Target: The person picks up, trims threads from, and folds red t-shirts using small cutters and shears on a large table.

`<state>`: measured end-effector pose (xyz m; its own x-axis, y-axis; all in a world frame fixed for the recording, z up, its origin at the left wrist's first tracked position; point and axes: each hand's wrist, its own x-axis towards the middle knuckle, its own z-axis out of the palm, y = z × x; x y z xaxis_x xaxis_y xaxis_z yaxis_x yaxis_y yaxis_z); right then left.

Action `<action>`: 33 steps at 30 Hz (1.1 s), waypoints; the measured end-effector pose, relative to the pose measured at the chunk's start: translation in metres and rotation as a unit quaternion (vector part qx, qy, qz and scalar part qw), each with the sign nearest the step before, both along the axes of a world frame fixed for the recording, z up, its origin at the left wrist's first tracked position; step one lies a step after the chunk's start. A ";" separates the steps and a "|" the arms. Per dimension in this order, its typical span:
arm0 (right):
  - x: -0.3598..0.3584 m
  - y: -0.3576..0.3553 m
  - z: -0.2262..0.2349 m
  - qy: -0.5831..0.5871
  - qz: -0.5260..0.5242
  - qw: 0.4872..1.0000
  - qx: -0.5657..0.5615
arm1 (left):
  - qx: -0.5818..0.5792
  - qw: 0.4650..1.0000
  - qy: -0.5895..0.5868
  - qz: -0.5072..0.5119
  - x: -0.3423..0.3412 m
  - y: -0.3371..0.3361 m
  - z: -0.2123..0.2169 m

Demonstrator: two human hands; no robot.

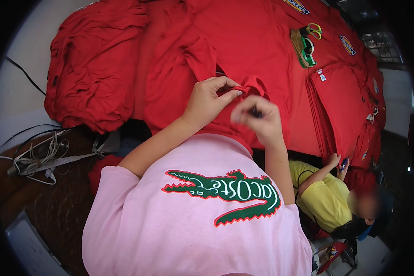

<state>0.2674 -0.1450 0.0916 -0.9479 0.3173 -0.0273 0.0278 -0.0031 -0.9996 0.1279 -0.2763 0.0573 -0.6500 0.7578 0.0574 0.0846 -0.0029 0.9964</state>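
1. Bench [14,92]: carries red garments, flat and heaped.
2. Red shirt [244,50]: spread directly ahead of the person.
3. Left hand [211,99]: fingers closed, pinching a fold of the red shirt.
4. Right hand [258,120]: blurred, curled around a small dark object beside that fold.
5. Scissors [313,30]: further right.

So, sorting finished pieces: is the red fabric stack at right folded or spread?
Folded: the red fabric stack shows layered edges, squared and flat.
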 end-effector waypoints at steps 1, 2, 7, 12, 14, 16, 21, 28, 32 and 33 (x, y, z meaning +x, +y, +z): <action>0.009 0.000 0.005 -0.013 0.115 0.990 -0.079 | -0.001 1.000 -0.018 -0.002 -0.001 -0.001 0.001; 0.015 -0.002 0.010 -0.026 0.227 0.961 -0.157 | 0.008 0.999 -0.038 0.000 -0.002 -0.001 0.000; 0.003 -0.024 0.015 -0.032 -0.118 0.986 0.113 | 0.061 0.988 -0.143 -0.005 -0.006 -0.001 -0.001; 0.005 -0.004 -0.005 -0.051 -0.227 0.954 0.187 | 0.055 0.991 -0.124 -0.017 -0.006 -0.001 -0.001; 0.005 -0.002 -0.007 -0.051 -0.223 0.955 0.188 | 0.055 0.991 -0.119 -0.023 -0.006 0.000 -0.001; 0.002 -0.003 -0.005 -0.034 -0.221 0.954 0.198 | 0.055 0.992 -0.111 -0.031 -0.005 0.002 0.001; -0.002 -0.003 -0.004 -0.031 -0.211 0.950 0.229 | 0.051 0.992 -0.109 -0.026 -0.004 0.001 0.002; 0.001 -0.006 -0.001 -0.044 -0.260 0.950 0.169 | 0.051 0.993 -0.101 -0.022 -0.007 -0.005 0.000; 0.016 -0.002 0.016 -0.045 -0.289 0.948 0.125 | 0.059 0.995 -0.078 -0.010 -0.002 -0.002 0.003; 0.016 -0.007 0.025 -0.041 -0.274 0.948 0.157 | 0.070 0.995 -0.072 -0.010 0.000 0.000 0.002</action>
